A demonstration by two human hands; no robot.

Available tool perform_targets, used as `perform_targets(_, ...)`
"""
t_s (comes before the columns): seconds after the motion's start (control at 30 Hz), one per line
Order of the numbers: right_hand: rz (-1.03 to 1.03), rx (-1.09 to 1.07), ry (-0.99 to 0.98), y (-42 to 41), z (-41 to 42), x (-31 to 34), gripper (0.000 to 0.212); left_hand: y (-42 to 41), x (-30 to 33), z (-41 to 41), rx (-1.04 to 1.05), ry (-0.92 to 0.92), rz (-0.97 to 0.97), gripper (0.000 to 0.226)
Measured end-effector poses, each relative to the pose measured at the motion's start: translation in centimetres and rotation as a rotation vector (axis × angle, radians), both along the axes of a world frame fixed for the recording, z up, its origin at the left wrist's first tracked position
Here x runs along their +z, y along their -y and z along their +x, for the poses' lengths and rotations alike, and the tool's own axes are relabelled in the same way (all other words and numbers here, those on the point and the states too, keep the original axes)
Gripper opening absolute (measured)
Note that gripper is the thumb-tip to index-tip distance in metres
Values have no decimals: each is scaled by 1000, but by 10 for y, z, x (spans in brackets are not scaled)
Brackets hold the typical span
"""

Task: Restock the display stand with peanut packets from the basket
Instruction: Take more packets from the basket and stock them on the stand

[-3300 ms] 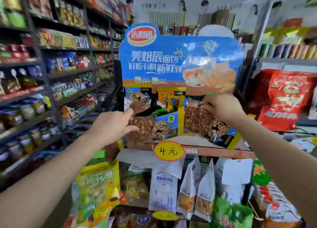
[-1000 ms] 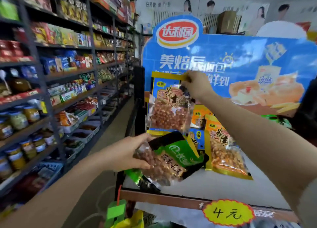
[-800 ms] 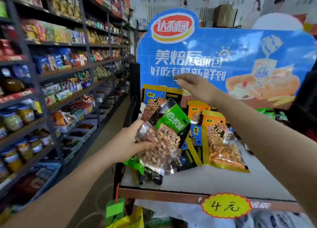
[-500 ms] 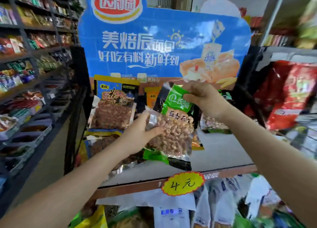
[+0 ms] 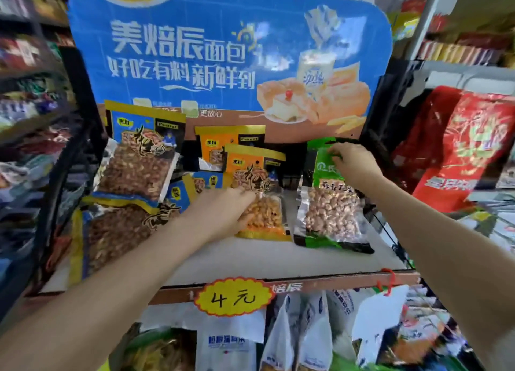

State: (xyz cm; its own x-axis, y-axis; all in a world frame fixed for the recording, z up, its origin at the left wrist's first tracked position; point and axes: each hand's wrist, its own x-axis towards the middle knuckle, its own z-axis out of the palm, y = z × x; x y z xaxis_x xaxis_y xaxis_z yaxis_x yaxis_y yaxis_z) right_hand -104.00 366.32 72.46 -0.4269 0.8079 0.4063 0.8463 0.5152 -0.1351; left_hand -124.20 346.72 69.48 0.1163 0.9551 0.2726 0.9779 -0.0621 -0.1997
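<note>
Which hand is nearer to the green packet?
Right. The right hand grips the top of the green packet. The left hand rests on the orange packet beside it, apart from the green one.

The sign board is blue with white lettering. Peanut packets come in blue-and-yellow, orange and green-and-black. The price tag is yellow.

Glossy plastic peanut packets; matt shelf
</note>
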Motion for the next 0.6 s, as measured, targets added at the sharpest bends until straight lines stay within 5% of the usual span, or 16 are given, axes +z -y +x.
perform_targets(0.3, 345, 165, -90, 75, 37, -31, 30, -8, 3, 52, -184, 111, 34, 23)
perform_targets(0.4, 213, 108, -84, 120, 92, -53, 32, -8, -2, 90, -417, 212, 93, 29)
perform_targets(0.6, -83, -306, -127, 207, 230, -126, 37, -5, -54, 207, -830, 312, -110, 46)
